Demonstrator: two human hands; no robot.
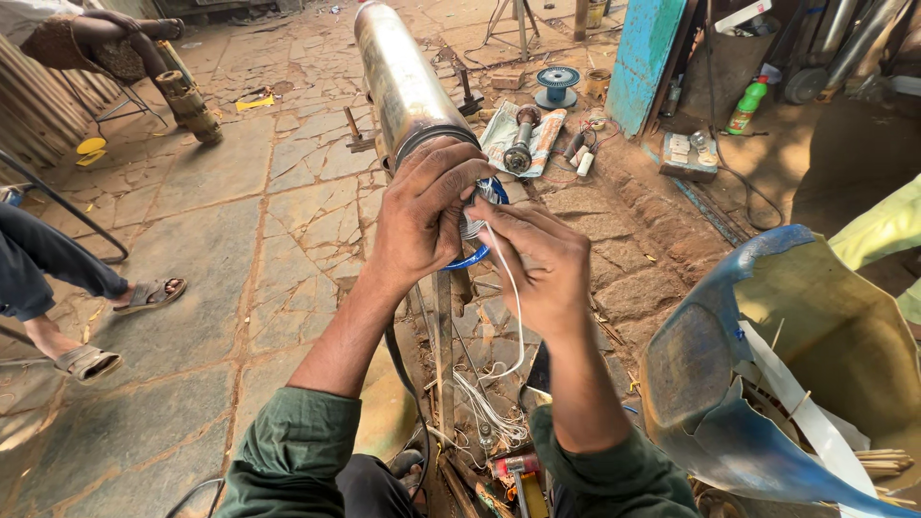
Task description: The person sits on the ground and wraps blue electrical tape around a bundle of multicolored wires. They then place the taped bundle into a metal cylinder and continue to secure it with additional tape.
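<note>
While both hands work at the near end of the steel cylinder (403,82), I see my left hand (422,216) clamped over that end, fingers curled around the rim and the blue ring (475,257) there. My right hand (542,264) sits just beside it, touching, thumb and fingers pinched on a white cord (518,317) that runs from the cylinder's end down past the wrist to a loose bundle of white strands (484,408) below. So left grip clenched on the cylinder end, right grip pinching the cord. Cylinder lies tilted away from me on a metal stand (443,336) over the cracked stone floor (240,211). Green sleeves on both arms. At right, close, a torn blue container (710,384) with white strips (815,422) inside. Farther back on the floor: a rotor shaft (523,139) on a sheet, a blue spool (557,82), a green bottle (747,104). At left, another person's sandalled feet (115,326), well apart from my hands.
</note>
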